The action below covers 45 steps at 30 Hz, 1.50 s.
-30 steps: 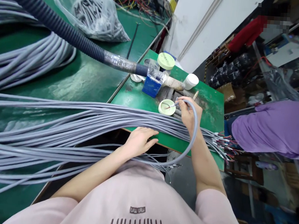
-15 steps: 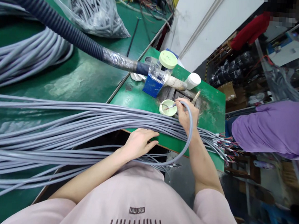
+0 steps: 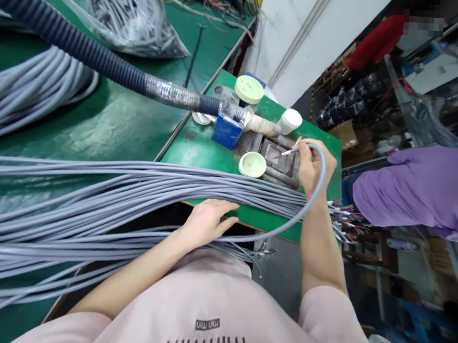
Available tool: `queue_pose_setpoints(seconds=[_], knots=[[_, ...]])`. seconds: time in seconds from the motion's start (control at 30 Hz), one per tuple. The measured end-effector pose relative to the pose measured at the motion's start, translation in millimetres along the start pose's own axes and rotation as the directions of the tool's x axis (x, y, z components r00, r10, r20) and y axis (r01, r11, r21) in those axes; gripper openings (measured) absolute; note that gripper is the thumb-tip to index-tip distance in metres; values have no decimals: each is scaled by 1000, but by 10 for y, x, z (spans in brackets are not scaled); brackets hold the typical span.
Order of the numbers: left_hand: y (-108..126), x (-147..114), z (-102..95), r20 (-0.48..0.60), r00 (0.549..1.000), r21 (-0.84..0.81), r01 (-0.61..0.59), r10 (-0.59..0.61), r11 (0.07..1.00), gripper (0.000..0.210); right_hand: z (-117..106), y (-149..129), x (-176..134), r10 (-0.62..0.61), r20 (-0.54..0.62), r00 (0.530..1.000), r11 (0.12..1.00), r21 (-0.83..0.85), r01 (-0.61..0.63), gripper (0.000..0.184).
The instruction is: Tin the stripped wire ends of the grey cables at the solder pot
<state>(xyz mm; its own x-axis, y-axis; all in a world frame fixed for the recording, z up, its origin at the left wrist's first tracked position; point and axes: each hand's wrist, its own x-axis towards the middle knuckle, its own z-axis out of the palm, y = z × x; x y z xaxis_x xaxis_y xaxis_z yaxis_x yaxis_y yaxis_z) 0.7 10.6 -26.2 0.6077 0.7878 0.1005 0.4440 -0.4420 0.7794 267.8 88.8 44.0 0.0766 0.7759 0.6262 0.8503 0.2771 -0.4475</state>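
Note:
My right hand (image 3: 316, 166) is closed around a grey cable (image 3: 300, 214) close to its stripped end. Thin bare-tipped wires (image 3: 282, 155) stick out of that end, over a small square pot with a shiny silvery surface (image 3: 275, 158). Beside the pot stands a shallow pale-green cup (image 3: 252, 165). From my right hand the cable bends down in a loop and runs back under my left hand. My left hand (image 3: 212, 218) lies at the bench edge by the cable bundle (image 3: 173, 180), thumb and fingers apart.
A ribbed black hose (image 3: 115, 61) crosses to a blue block (image 3: 227, 131) beside the pot. A green-lidded jar (image 3: 249, 89) and a white jar (image 3: 290, 121) stand behind. Coiled cables (image 3: 34, 92) and a plastic bag (image 3: 133, 18) lie left. A person in purple (image 3: 416, 187) is at right.
My right hand has moved right, carrying the cable's wire end out of the green cup and over the square pot. The left hand has stayed about where it was.

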Motion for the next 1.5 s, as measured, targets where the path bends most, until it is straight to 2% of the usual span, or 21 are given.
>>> queue_pose_setpoints(seconds=[0.33, 0.6, 0.8, 0.93, 1.07, 1.13, 1.2, 1.23, 1.3, 1.37, 1.43, 1.5], knots=[[-26, 2, 23, -16, 1000, 13, 4, -4, 1000, 30, 190, 415, 122, 35, 63, 997, 987, -161, -24, 26], [-25, 16, 4, 3, 1000, 4, 18, -18, 1000, 30, 271, 532, 141, 33, 83, 996, 977, -211, -15, 27], [-39, 27, 21, -15, 1000, 6, 12, -12, 1000, 28, 327, 571, 135, 46, 144, 989, 972, -235, -11, 26], [-47, 25, 17, -22, 1000, -8, 17, -17, 1000, 28, 205, 426, 103, 14, 96, 995, 984, -180, 4, 26], [-46, 17, 26, -46, 998, -84, 30, -34, 996, 27, -122, 20, -107, -74, 53, 996, 994, -76, 78, 22], [-19, 19, 57, -91, 993, -202, 56, -75, 978, 28, -279, -213, -310, -158, 48, 986, 987, -13, 159, 20], [37, 32, 106, -93, 985, -415, 93, -144, 905, 31, -381, -410, -560, -257, 57, 965, 964, 83, 252, 22], [73, 43, 133, -62, 983, -540, 111, -171, 834, 33, -409, -487, -693, -300, 53, 952, 949, 122, 292, 25], [156, 73, 184, 34, 984, -761, 141, -177, 634, 39, -425, -595, -954, -381, 92, 920, 915, 180, 361, 34], [238, 106, 220, 94, 985, -876, 151, -146, 459, 41, -411, -644, -1188, -451, 161, 878, 884, 219, 414, 42], [305, 129, 241, 115, 984, -911, 158, -134, 381, 38, -392, -648, -1381, -485, 186, 854, 866, 236, 441, 45], [352, 133, 256, 127, 982, -909, 171, -138, 380, 37, -386, -629, -1530, -477, 175, 861, 870, 231, 435, 45]])
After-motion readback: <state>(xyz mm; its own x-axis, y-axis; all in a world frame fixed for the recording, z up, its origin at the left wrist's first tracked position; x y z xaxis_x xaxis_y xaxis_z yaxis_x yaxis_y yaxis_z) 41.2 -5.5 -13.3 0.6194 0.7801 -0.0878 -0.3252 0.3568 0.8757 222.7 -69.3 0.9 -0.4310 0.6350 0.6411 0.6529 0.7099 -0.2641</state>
